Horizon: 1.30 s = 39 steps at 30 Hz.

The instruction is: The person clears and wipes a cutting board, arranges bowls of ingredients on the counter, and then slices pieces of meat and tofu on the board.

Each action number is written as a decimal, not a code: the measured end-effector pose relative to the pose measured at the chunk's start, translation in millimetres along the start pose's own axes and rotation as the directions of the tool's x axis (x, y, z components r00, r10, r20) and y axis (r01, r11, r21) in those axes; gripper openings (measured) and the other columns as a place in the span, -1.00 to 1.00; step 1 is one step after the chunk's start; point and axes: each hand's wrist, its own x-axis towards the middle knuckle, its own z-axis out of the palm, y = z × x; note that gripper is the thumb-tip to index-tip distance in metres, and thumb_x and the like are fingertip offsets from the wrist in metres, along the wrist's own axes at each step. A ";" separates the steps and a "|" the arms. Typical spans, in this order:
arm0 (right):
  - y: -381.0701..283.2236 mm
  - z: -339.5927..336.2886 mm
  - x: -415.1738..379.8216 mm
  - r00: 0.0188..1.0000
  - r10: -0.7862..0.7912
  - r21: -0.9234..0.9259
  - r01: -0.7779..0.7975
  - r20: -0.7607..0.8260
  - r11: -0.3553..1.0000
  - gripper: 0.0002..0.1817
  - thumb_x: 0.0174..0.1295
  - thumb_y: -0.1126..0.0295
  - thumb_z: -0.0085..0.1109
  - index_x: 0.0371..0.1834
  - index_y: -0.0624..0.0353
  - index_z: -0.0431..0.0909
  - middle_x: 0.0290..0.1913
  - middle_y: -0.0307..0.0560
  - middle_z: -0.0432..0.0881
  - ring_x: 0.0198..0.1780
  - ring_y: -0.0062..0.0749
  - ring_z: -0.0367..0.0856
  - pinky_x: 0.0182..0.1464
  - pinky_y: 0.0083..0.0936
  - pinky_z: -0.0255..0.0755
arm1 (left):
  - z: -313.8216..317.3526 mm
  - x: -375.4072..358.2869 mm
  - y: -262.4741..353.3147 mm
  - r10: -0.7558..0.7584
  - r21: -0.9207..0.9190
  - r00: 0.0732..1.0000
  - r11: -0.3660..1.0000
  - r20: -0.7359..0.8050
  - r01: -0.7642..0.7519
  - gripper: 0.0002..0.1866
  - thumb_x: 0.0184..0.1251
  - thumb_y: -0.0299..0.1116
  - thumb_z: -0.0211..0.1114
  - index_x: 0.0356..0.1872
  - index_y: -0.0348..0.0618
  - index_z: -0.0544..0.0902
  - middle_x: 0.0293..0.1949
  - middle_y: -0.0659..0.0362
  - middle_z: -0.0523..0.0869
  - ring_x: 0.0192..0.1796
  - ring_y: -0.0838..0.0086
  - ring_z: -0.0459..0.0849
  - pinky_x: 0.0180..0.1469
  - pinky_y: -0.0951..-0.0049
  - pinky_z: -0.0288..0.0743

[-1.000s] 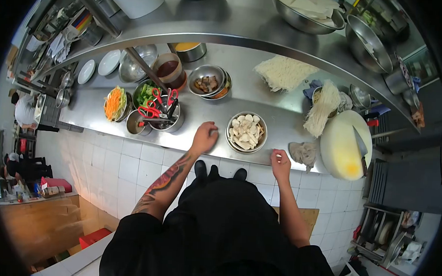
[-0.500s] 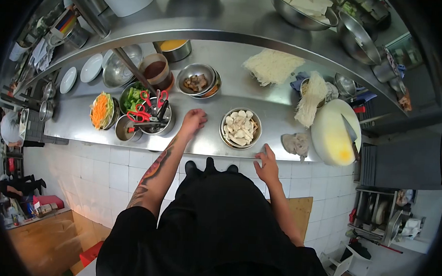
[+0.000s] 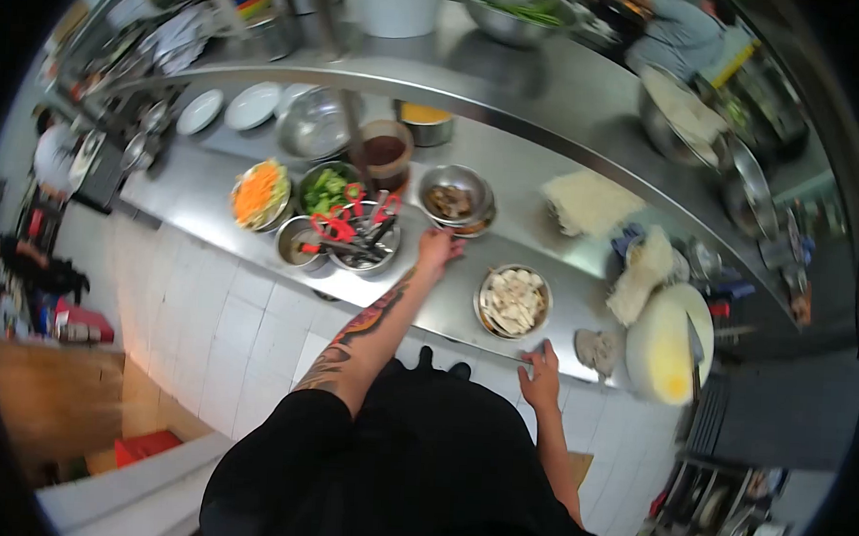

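Observation:
My left hand (image 3: 440, 250) reaches over the steel counter, its fingertips right by the near rim of a stack of metal bowls. The top bowl (image 3: 457, 195) holds dark brown pieces of food. Nothing shows in that hand; its fingers are loosely stretched. At the counter's front edge, my right hand (image 3: 541, 376) has its fingers spread and holds nothing. Just beyond it stands a metal bowl (image 3: 478, 320) heaped with pale sliced pieces that look like mushrooms (image 3: 515, 300). A crumpled grey cloth (image 3: 596, 351) lies to the right of this hand.
Left of my hands stand a pot with red-handled scissors (image 3: 335, 227), green vegetables (image 3: 326, 192) and shredded carrot (image 3: 257, 197). To the right are dry noodles (image 3: 593, 200) and a knife on a round white board (image 3: 658, 350). A steel shelf (image 3: 513, 109) overhangs the back; a person (image 3: 684, 35) is beyond.
My left hand has moved forward to the stacked bowls. My right hand stays near the counter edge. The camera view has turned and shifted left, bringing another person into sight at upper right.

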 end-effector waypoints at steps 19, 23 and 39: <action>17.5 -12.7 18.4 0.998 -0.030 -0.067 0.033 0.050 0.997 -0.73 0.18 0.38 0.44 -0.05 0.00 0.67 0.47 0.18 0.42 0.43 0.19 0.42 0.42 -0.08 0.39 | -61.0 -80.7 -2.7 -0.115 0.262 0.988 0.961 0.103 0.085 -0.75 0.54 -0.22 0.29 0.04 -0.11 0.55 0.07 0.16 0.70 0.09 0.35 0.74 -0.01 0.30 0.66; 21.4 -14.3 19.2 0.999 0.018 -0.053 -0.016 0.045 0.998 -0.75 0.20 0.35 0.42 -0.04 0.00 0.70 0.45 0.08 0.47 0.41 0.11 0.47 0.39 -0.13 0.43 | -73.0 -104.3 11.7 -0.024 0.323 0.991 0.946 0.134 -0.021 -0.69 0.55 -0.12 0.31 0.04 -0.11 0.55 0.02 0.15 0.74 -0.02 0.38 0.77 -0.08 0.33 0.66; 11.1 -12.1 9.0 0.999 0.046 -0.075 -0.048 -0.021 0.996 -0.76 0.23 0.29 0.41 -0.05 -0.05 0.69 0.51 0.03 0.42 0.47 0.04 0.42 0.34 -0.16 0.48 | -16.4 -83.3 130.4 0.080 0.202 0.991 0.974 0.106 -0.100 -0.73 0.51 -0.27 0.16 -0.04 -0.28 0.63 -0.20 0.05 0.84 -0.24 0.46 0.82 -0.16 0.45 0.71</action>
